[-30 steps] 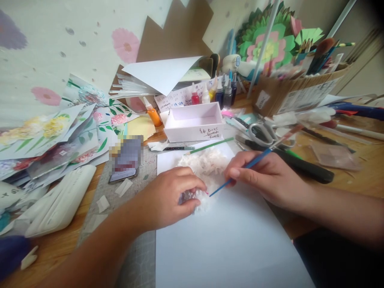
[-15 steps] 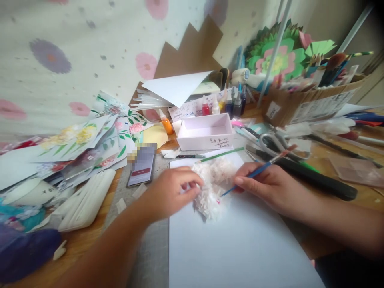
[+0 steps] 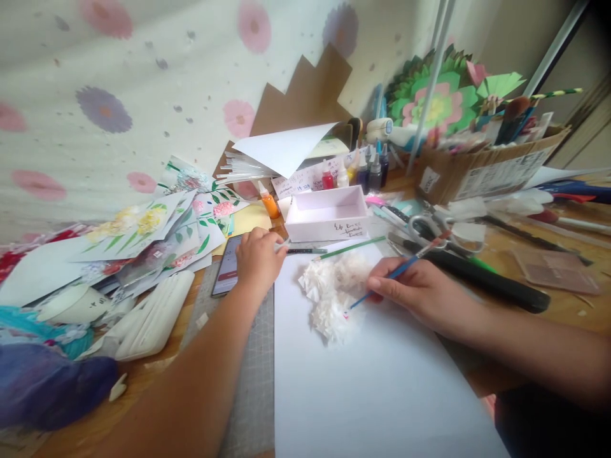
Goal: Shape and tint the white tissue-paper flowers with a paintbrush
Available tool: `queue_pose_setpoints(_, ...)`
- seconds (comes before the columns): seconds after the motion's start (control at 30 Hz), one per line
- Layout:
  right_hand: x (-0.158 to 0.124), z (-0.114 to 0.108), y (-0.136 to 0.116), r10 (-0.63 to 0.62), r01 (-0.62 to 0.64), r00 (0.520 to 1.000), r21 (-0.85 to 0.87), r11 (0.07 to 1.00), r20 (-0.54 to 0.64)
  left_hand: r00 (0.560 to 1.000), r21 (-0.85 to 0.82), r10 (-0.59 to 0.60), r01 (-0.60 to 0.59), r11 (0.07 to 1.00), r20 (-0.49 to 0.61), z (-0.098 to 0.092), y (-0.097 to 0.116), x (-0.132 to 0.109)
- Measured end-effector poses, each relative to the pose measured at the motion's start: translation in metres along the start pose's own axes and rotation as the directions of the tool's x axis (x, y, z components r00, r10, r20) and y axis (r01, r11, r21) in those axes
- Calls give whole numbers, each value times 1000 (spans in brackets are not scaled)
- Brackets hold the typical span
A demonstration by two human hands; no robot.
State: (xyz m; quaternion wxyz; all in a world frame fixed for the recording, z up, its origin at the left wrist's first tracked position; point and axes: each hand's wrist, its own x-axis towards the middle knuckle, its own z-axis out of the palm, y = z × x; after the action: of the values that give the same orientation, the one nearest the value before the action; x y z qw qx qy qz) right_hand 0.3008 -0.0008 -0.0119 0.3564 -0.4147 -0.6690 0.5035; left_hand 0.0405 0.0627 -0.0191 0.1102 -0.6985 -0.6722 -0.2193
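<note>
My right hand (image 3: 403, 289) pinches a thin blue paintbrush (image 3: 405, 266). Its reddish bristle end points up and away, while the handle's tip is at a small pink spot on the white ruffled paper flowers (image 3: 331, 318). These fluffy clusters rest on a white sheet (image 3: 363, 394). My left hand (image 3: 260, 257) is beside the phone (image 3: 225, 272), its fingers curled down over the place of some white scraps; a bit of white shows at the fingertips, but what they grip is hidden. A black pen (image 3: 307, 250) and a green pencil (image 3: 352, 246) lie just beyond the flowers.
A white box (image 3: 327, 226) stands behind the sheet, with small paint bottles (image 3: 375, 170) behind it. Scissors (image 3: 424, 229) and a black-handled tool (image 3: 496, 283) lie right. Painted flower cards (image 3: 143, 222) pile up left. A cardboard box (image 3: 491, 172) holds brushes.
My left hand has left the flowers and moved up and left to the phone and white scraps. My right hand stays near the flowers with the paintbrush. The view has shifted slightly.
</note>
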Motion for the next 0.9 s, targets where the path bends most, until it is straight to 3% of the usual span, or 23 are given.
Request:
queue_pose_setpoints(0.13, 1, -1, 0, 31, -32, 999, 30, 999, 16, 997, -31, -37, 35, 999, -64, -14, 7, -3)
queue_pose_setpoints(0.23, 2, -2, 1, 40, -41, 999, 35, 999, 24, 1000, -221, 0, 1, 975, 1, -37, 22, -17)
queue_pose_setpoints(0.27, 1, -2, 1, 40, -41, 999, 33, 999, 24, 997, -433, 22, 14, 901, 79, -45, 28, -23)
queue_pose_setpoints(0.33, 1, -3, 2, 41, -41, 999, 26, 999, 24, 960, -761, 143, 94, 641, 240, -60, 39, -35)
queue_pose_setpoints(0.37, 0, -4, 2, 43, -44, 999, 24, 999, 24, 913, -828, 236, 164, 536, 333, -65, 44, -40)
queue_pose_setpoints(0.4, 0, -4, 2, 46, -46, 999, 24, 999, 23, 846, -836, 319, 234, 496, 427, -69, 49, -45)
queue_pose_setpoints(0.47, 0, -4, 3, 50, -51, 998, 31, 998, 26, 715, -768, 397, 306, 563, 576, -70, 56, -51)
queue_pose_setpoints(0.53, 0, -4, 3, 54, -55, 998, 49, 997, 25, 658, -674, 370, 289, 679, 655, -65, 60, -54)
queue_pose_setpoints(0.7, 1, -6, 3, 58, -58, 998, 72, 996, 7, 676, -561, 287, 225, 797, 678, -46, 64, -57)
queue_pose_setpoints(0.9, -6, -10, -7, -164, 170, 980, 47, 984, -116, 708, -529, 259, 188, 827, 657, -42, 66, -61)
